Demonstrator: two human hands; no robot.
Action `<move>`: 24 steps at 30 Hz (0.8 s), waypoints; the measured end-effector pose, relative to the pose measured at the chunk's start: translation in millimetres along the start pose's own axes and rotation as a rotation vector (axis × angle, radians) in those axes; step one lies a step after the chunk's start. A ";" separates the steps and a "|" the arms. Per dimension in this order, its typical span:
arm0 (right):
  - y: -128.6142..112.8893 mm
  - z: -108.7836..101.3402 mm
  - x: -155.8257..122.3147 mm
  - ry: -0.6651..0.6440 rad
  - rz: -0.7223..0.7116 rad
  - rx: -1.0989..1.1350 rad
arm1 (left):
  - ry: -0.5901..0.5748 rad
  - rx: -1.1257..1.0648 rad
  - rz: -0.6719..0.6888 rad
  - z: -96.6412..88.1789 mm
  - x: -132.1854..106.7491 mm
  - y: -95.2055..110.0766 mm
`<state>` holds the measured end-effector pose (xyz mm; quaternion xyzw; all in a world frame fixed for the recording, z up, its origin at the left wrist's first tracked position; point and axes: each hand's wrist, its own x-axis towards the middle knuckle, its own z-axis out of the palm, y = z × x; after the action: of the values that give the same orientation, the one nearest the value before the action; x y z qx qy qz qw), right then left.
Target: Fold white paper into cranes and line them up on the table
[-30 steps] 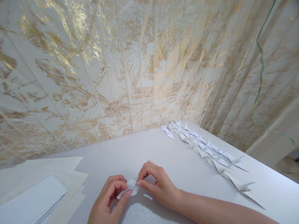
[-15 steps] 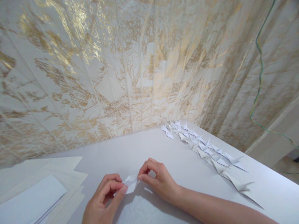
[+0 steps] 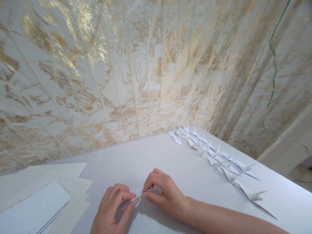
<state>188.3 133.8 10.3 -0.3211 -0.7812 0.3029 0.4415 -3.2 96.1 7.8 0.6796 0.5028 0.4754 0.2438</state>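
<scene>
A small folded piece of white paper (image 3: 138, 196) is pinched between both my hands, just above the white table (image 3: 151, 156). My left hand (image 3: 112, 211) grips its near end with thumb and fingers curled. My right hand (image 3: 164, 193) pinches the far end with thumb and forefinger, the other fingers bent over. Most of the paper is hidden by my fingers.
Two rows of several finished white folded paper figures (image 3: 214, 156) run along the table's right side toward the wall. A stack of white and cream paper sheets (image 3: 44, 198) lies at the left. A gold-patterned curtain (image 3: 136, 71) hangs behind, with a green cable (image 3: 271, 81) at the right.
Both hands have worked the small paper; it was spread wider half a second ago and is now pressed narrower between the fingertips. The hands stay in about the same place.
</scene>
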 end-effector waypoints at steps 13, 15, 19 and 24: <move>2.5 -12.4 7.8 0.214 0.186 0.106 | -0.013 -0.140 -0.345 -6.8 3.1 -8.7; -1.0 -7.0 5.8 0.145 0.200 0.135 | -0.069 -0.187 -0.341 -7.6 2.5 -10.7; -10.9 8.0 -0.9 0.012 0.190 0.165 | -0.074 -0.175 -0.241 -4.0 -0.8 -12.8; -16.3 12.8 -5.5 0.016 0.136 0.110 | -0.022 -0.200 -0.153 5.5 -5.9 -1.1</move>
<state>175.3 117.2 14.5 -0.3512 -0.7360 0.3723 0.4432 0.9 91.9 2.2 0.6165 0.5006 0.4957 0.3516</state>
